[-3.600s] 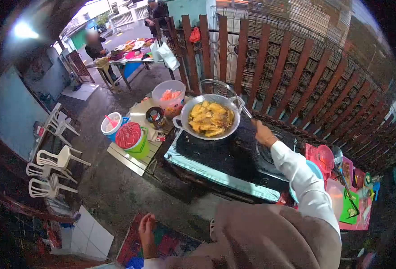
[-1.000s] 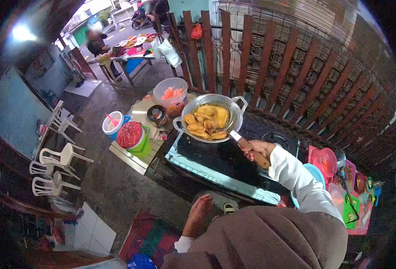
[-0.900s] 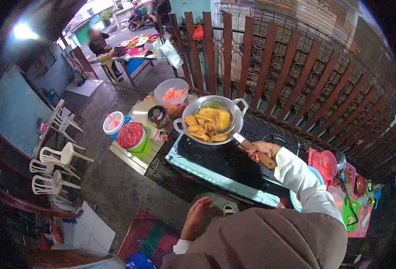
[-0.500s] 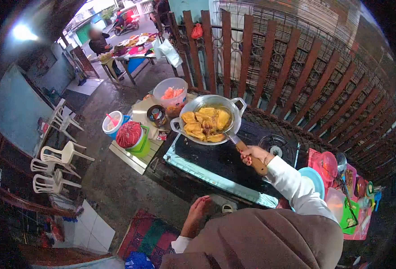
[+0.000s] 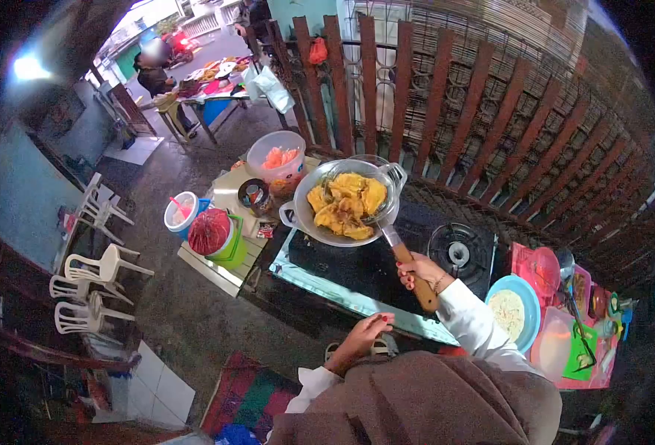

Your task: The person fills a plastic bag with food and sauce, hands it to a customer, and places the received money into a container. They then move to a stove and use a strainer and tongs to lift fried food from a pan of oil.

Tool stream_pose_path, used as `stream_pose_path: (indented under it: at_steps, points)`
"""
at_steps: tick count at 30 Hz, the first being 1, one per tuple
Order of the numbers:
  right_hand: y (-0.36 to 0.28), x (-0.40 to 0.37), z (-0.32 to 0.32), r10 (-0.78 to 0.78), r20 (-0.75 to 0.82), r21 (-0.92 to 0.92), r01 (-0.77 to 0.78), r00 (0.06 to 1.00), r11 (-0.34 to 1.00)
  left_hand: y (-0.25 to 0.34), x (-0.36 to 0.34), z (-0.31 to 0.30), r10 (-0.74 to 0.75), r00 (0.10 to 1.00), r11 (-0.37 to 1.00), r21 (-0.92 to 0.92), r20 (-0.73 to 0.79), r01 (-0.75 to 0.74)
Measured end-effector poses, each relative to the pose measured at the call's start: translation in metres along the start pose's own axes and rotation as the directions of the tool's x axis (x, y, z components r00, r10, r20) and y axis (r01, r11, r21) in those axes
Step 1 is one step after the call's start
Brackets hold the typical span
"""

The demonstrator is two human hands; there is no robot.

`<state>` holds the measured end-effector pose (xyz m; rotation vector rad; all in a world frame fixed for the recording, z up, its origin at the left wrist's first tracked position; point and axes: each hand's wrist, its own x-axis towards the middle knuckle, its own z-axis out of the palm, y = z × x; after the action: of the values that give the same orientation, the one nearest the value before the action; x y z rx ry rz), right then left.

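At stove [image 5: 342, 261] left end: right grip [image 5: 419, 271] clenched on skimmer [image 5: 391, 239] wooden handle, best hold. Fried pieces [image 5: 346, 204] likely hot, oily, fragile. Left grip [image 5: 361, 337] slack, empty.

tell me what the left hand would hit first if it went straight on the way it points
Likely the front edge of the stove, just beyond the left hand; depth is unclear, so it might pass above it.

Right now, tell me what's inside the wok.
Golden fried pieces fill the wok; a skimmer, held by the right hand, dips among them. The wok's bottom is hidden beneath.
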<state>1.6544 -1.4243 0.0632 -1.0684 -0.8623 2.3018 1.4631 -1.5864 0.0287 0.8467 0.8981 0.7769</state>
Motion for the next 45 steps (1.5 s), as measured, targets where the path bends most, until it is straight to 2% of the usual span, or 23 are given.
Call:
stream_pose_path:
  at_steps: [1, 3, 7, 9, 11, 13, 15, 17, 20, 24, 27, 31, 33, 34, 35, 36, 37, 38, 39, 40, 41, 43, 45]
  points:
    - [0.000, -0.004, 0.006, -0.003, -0.008, 0.005, 0.003, 1.000, 1.000, 0.002, -0.001, -0.006, -0.011, 1.000, 1.000, -0.001, 0.011, 0.011]
    - [0.000, -0.010, 0.015, -0.002, -0.154, -0.076, -0.010, 0.988, 0.997, 0.003, -0.008, -0.021, -0.035, 0.999, 0.999, 0.021, 0.026, 0.034]
    - [0.002, -0.007, 0.012, 0.059, -0.158, -0.129, -0.079, 0.986, 0.988, 0.000, -0.025, -0.060, -0.036, 0.998, 0.998, 0.046, 0.060, 0.033]
    - [0.002, -0.002, 0.014, 0.017, -0.168, -0.183, -0.048, 0.986, 0.982, 0.004, -0.036, -0.072, -0.016, 0.999, 0.999, 0.032, 0.052, 0.014]
    - [0.002, 0.001, 0.022, -0.017, -0.199, -0.122, -0.008, 0.980, 0.993, 0.025, -0.052, -0.078, -0.063, 0.998, 0.995, 0.081, 0.015, 0.061]
    - [0.003, 0.004, 0.027, -0.036, -0.216, -0.126, 0.009, 0.976, 0.992, 0.009, -0.056, -0.096, -0.068, 0.997, 0.996, 0.060, 0.027, 0.066]
    - [0.003, 0.002, 0.033, -0.016, -0.129, -0.003, 0.016, 0.992, 1.000, 0.003, -0.062, -0.109, -0.073, 0.997, 0.997, 0.037, 0.035, 0.071]
    - [0.003, -0.001, 0.046, -0.009, -0.132, 0.023, 0.012, 0.991, 1.000, 0.008, -0.070, -0.116, -0.122, 0.991, 0.992, 0.017, 0.053, 0.121]
    - [0.010, -0.001, 0.062, -0.013, -0.004, 0.304, 0.014, 1.000, 0.952, 0.024, -0.079, -0.119, -0.137, 0.986, 0.990, 0.000, 0.092, 0.138]
    - [0.019, -0.001, 0.077, -0.035, 0.000, 0.380, 0.033, 0.999, 0.924, 0.029, -0.069, -0.121, -0.147, 0.981, 0.983, 0.127, 0.124, 0.132]
    - [0.026, -0.008, 0.087, -0.064, 0.010, 0.436, 0.054, 0.998, 0.899, 0.036, -0.063, -0.114, -0.145, 0.966, 0.977, 0.183, 0.213, 0.106]
    - [0.054, 0.005, 0.094, -0.080, -0.002, 0.366, 0.075, 0.997, 0.928, 0.038, -0.056, -0.103, -0.166, 0.925, 0.979, 0.172, 0.341, 0.113]
    - [0.049, 0.006, 0.114, -0.081, 0.024, 0.453, 0.061, 0.996, 0.889, 0.045, -0.057, -0.095, -0.176, 0.874, 0.984, 0.114, 0.453, 0.139]
    - [0.053, 0.012, 0.117, -0.120, 0.062, 0.473, 0.077, 0.991, 0.878, 0.044, -0.051, -0.094, -0.199, 0.835, 0.969, -0.023, 0.513, 0.245]
    - [0.060, 0.019, 0.117, -0.156, 0.101, 0.491, 0.087, 0.983, 0.867, 0.042, -0.048, -0.091, -0.205, 0.829, 0.968, -0.016, 0.520, 0.249]
    - [0.066, 0.025, 0.118, -0.168, -0.018, 0.381, 0.162, 0.986, 0.910, 0.047, -0.046, -0.087, -0.264, 0.818, 0.937, -0.065, 0.511, 0.344]
    - [0.072, 0.029, 0.122, -0.190, 0.006, 0.409, 0.171, 0.982, 0.897, 0.054, -0.044, -0.083, -0.314, 0.810, 0.898, -0.122, 0.495, 0.423]
    - [0.076, 0.032, 0.127, -0.204, -0.044, 0.402, 0.204, 0.978, 0.893, 0.063, -0.045, -0.077, -0.329, 0.859, 0.895, -0.160, 0.392, 0.416]
    - [0.078, 0.035, 0.131, -0.214, -0.087, 0.393, 0.230, 0.973, 0.890, 0.067, -0.043, -0.075, -0.314, 0.876, 0.901, -0.176, 0.367, 0.397]
    - [0.071, 0.032, 0.147, -0.196, -0.215, 0.338, 0.261, 0.957, 0.904, 0.070, -0.040, -0.072, -0.303, 0.907, 0.913, -0.183, 0.291, 0.364]
    - [0.072, 0.039, 0.149, -0.185, -0.188, 0.330, 0.240, 0.965, 0.913, 0.071, -0.040, -0.070, -0.293, 0.931, 0.923, -0.189, 0.217, 0.334]
    - [0.078, 0.046, 0.144, -0.246, -0.321, 0.067, 0.281, 0.915, 0.957, 0.073, -0.047, -0.067, -0.274, 0.938, 0.923, -0.216, 0.210, 0.318]
    - [0.078, 0.051, 0.137, -0.249, -0.261, 0.045, 0.269, 0.933, 0.962, 0.073, -0.049, -0.058, -0.294, 0.926, 0.927, -0.166, 0.235, 0.337]
